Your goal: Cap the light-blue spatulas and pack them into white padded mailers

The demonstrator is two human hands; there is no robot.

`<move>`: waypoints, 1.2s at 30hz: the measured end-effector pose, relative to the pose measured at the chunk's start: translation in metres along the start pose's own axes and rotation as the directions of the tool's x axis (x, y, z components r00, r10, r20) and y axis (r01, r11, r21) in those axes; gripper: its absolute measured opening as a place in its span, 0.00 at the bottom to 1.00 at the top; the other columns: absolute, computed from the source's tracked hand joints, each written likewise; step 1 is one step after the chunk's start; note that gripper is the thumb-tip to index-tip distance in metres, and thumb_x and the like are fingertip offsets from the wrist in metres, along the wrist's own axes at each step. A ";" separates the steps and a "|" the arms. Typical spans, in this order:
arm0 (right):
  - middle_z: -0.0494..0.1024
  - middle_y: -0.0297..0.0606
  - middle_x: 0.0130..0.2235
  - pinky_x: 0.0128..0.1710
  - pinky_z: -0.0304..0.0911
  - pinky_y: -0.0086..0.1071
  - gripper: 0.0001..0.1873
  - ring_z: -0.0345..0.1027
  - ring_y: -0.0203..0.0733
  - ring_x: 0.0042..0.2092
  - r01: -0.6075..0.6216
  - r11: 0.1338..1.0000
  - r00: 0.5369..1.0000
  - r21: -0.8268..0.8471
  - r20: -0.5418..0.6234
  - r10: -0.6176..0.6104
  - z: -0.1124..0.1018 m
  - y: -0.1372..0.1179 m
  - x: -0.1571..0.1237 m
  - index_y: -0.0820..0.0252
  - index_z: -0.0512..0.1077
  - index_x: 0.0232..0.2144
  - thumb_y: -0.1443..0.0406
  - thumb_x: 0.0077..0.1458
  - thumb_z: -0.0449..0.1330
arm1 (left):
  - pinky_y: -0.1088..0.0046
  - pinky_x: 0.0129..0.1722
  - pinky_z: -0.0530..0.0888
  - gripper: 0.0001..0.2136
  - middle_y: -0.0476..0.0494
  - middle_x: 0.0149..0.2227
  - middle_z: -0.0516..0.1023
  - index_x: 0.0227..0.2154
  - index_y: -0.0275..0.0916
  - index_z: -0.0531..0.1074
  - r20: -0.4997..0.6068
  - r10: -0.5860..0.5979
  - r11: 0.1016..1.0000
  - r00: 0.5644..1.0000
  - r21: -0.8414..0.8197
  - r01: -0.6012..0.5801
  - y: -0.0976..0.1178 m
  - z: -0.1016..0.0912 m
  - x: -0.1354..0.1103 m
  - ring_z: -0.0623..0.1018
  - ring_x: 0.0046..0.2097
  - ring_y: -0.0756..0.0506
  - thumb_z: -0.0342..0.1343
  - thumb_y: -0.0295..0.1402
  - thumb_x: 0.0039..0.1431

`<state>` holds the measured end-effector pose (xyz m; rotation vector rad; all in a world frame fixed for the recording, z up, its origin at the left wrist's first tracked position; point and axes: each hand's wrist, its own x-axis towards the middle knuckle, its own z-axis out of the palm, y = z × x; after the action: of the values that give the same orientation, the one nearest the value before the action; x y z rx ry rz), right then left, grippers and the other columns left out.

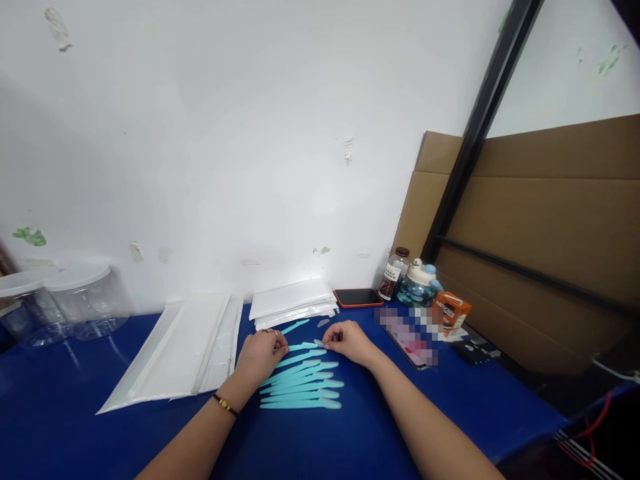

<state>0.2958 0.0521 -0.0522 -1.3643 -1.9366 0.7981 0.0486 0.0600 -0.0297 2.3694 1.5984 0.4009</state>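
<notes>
My left hand (263, 357) pinches the handle end of a turquoise eyebrow razor (301, 347) whose blade end points right. At that blade end, the fingertips of my right hand (347, 341) pinch a small clear blade cap (319, 343). Whether the cap touches the blade is too small to tell. Below them, several turquoise eyebrow razors (300, 403) lie fanned in a column, their tips to the right. Another turquoise razor (296, 326) rests just above my left hand. A loose clear cap (323, 323) lies above my right hand.
White padded envelopes (175, 347) lie left, with a white stack (293, 300) at the back. Beside it are a phone (359, 297), a brown-capped bottle (394, 273), a blue-tinted jug (418, 285) and an orange box (451, 312). Clear tubs (80, 300) stand far left on the blue table (375, 433).
</notes>
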 end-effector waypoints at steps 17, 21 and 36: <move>0.75 0.33 0.24 0.25 0.60 0.25 0.07 0.66 0.35 0.25 0.096 0.995 0.995 -0.011 0.041 -0.095 0.011 -0.004 -0.001 0.58 0.77 0.28 0.70 0.46 0.60 | 0.74 0.34 0.63 0.09 0.49 0.31 0.76 0.28 0.41 0.74 0.035 0.108 0.994 0.994 -0.031 -0.107 0.012 0.002 -0.003 0.74 0.36 0.48 0.50 0.37 0.55; 0.77 0.37 0.35 0.37 0.63 0.31 0.10 0.69 0.39 0.36 0.192 0.967 0.976 -0.167 -0.073 -0.206 0.007 -0.002 0.003 0.57 0.76 0.35 0.70 0.51 0.57 | 0.71 0.41 0.63 0.10 0.46 0.39 0.76 0.35 0.42 0.74 -0.081 0.141 0.989 0.987 0.060 -0.136 0.007 0.005 -0.002 0.71 0.45 0.44 0.49 0.36 0.57; 0.73 0.38 0.35 0.41 0.61 0.31 0.09 0.66 0.40 0.39 0.190 0.915 0.970 -0.357 -0.078 -0.231 0.002 0.013 0.011 0.59 0.73 0.32 0.71 0.55 0.53 | 0.74 0.34 0.62 0.12 0.46 0.31 0.75 0.28 0.39 0.70 -0.041 0.169 0.979 0.985 0.123 -0.163 -0.008 0.000 0.004 0.73 0.35 0.48 0.43 0.32 0.61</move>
<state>0.2983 0.0656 -0.0618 -1.3319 -2.1534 0.2710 0.0434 0.0667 -0.0319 2.6136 1.4894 0.4135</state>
